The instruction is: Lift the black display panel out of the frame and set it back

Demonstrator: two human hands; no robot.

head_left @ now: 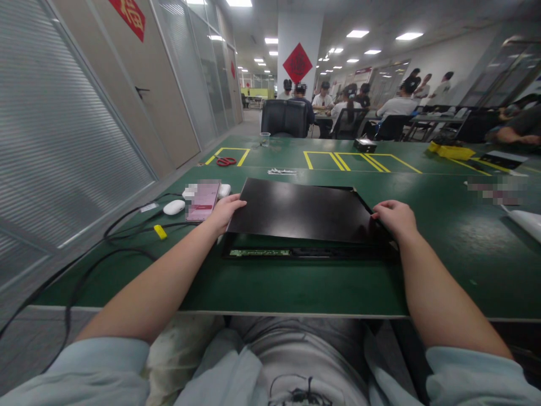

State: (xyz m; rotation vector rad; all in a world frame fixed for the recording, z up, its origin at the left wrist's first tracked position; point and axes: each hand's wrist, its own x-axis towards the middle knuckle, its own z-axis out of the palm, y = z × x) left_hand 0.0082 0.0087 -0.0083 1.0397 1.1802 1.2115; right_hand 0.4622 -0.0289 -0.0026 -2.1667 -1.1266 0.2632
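Note:
A thin black display panel lies at a slant over a shallow black frame on the green table. Its left side is raised, and a green circuit strip shows along the frame's near edge. My left hand grips the panel's left edge, thumb on top and fingers underneath. On the other side my right hand is closed in a pinch at the frame's right edge. Whether its fingertips also catch the panel cannot be made out.
Left of the panel lie a phone, a white mouse, a yellow piece and black cables. Farther back are red scissors, a plastic cup and a small black box. People sit beyond.

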